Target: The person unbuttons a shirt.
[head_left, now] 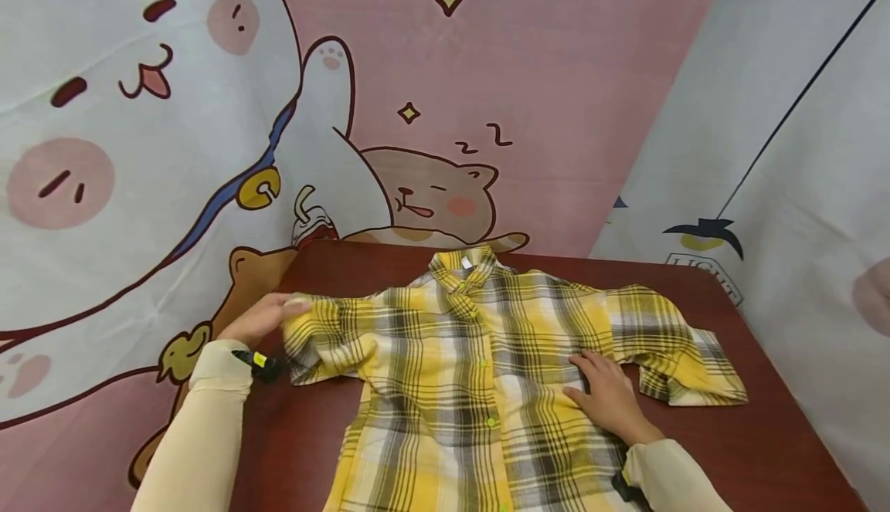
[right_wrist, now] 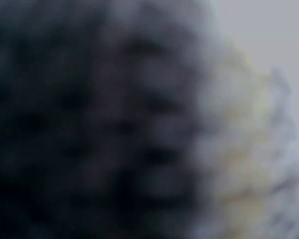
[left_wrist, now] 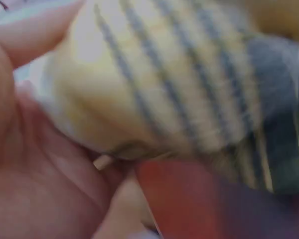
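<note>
A yellow, white and grey plaid shirt lies front up, its collar toward the far edge and green buttons down the front. At the end of the shirt's left-side sleeve, my left hand pinches the fabric. Seen from the left wrist, thumb and fingers are around the bunched striped cloth. My right hand rests on the shirt's front, right of the buttons, with relaxed, slightly spread fingers. Blurred dark and yellowish cloth fills most of the right wrist view, hiding that hand.
Beneath the shirt is a dark red-brown table. A cartoon-printed cloth backdrop stands along its far and left sides, with pale cloth on the right. The other sleeve lies bent toward the table's right edge. Each wrist wears a black strap device.
</note>
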### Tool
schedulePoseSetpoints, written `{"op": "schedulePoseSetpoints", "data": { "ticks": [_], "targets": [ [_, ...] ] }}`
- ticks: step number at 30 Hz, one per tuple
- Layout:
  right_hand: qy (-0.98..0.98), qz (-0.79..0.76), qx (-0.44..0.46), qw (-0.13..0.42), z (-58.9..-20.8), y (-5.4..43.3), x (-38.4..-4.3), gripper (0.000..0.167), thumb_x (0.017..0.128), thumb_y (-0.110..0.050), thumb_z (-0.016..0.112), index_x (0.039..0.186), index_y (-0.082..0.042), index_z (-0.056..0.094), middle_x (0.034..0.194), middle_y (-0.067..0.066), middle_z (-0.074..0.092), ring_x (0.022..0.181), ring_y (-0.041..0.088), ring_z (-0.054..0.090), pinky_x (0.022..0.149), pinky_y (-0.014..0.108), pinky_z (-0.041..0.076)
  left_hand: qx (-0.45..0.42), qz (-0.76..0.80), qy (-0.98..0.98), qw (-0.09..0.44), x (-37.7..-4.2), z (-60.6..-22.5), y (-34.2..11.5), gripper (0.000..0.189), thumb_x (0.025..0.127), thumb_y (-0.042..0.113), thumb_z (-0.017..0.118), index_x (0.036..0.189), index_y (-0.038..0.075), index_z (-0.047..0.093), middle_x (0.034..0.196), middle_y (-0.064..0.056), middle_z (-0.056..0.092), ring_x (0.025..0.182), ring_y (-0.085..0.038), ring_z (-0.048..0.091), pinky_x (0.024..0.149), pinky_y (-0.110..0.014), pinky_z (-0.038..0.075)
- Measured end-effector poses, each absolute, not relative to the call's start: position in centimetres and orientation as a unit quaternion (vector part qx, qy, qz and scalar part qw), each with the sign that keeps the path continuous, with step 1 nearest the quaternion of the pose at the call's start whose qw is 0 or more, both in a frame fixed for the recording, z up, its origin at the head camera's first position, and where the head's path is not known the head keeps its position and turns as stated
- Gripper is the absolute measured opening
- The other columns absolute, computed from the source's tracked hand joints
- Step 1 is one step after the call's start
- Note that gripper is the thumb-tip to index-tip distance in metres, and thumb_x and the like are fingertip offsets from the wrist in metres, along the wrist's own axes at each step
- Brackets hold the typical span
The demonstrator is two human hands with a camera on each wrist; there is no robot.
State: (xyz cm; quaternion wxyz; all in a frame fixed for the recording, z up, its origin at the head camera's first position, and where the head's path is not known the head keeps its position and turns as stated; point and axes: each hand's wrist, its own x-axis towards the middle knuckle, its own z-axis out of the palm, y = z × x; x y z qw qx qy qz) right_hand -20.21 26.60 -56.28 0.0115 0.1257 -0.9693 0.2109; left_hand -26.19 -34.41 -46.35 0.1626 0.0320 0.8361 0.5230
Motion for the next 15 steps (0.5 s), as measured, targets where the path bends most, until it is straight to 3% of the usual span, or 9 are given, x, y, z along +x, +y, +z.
{"op": "schedulePoseSetpoints", "data": {
  "ticks": [5,8,11,15],
  "targets": [
    [-0.970,0.207,0.129,0.018,-56.2,26.8,-20.4,0.061,0.087,-0.032,0.074,0.137,-0.005,0.053,0.142,0.027,0.041,0.128,0.050,0.033,0.093,0.073,0.026,0.113,0.630,0.765,0.072,-27.3,-41.9,-31.6,0.031,0.103,0.022,0.052,0.111,-0.007,0.061,0.086,-0.003,0.068,0.074,-0.014,0.066,0.067,-0.028,0.054],
    [-0.969,0.209,0.132,0.017,-56.1,26.7,-20.5,0.060,0.087,-0.033,0.073,0.137,-0.006,0.053,0.142,0.027,0.041,0.129,0.050,0.032,0.093,0.073,0.025,0.108,0.654,0.746,0.055,-26.7,-40.5,-32.2,0.029,0.103,0.021,0.053,0.115,-0.004,0.061,0.090,-0.005,0.069,0.073,-0.015,0.067,0.064,-0.030,0.055],
    [-0.968,0.212,0.132,0.013,-56.0,26.7,-20.5,0.060,0.088,-0.033,0.073,0.138,-0.006,0.053,0.143,0.026,0.040,0.129,0.050,0.032,0.093,0.073,0.025,0.061,0.562,0.821,0.075,-25.7,-41.9,-34.8,0.032,0.099,0.031,0.058,0.109,0.001,0.067,0.087,-0.005,0.070,0.072,-0.017,0.066,0.065,-0.031,0.054],
    [-0.968,0.214,0.130,0.012,-55.8,27.1,-20.4,0.060,0.089,-0.033,0.072,0.139,-0.007,0.052,0.144,0.026,0.039,0.130,0.050,0.031,0.093,0.073,0.025,0.033,0.355,0.926,0.128,-24.4,-46.9,-38.0,0.050,0.090,0.039,0.068,0.115,-0.005,0.066,0.105,-0.021,0.067,0.093,-0.034,0.064,0.078,-0.046,0.052]
  ]
}}
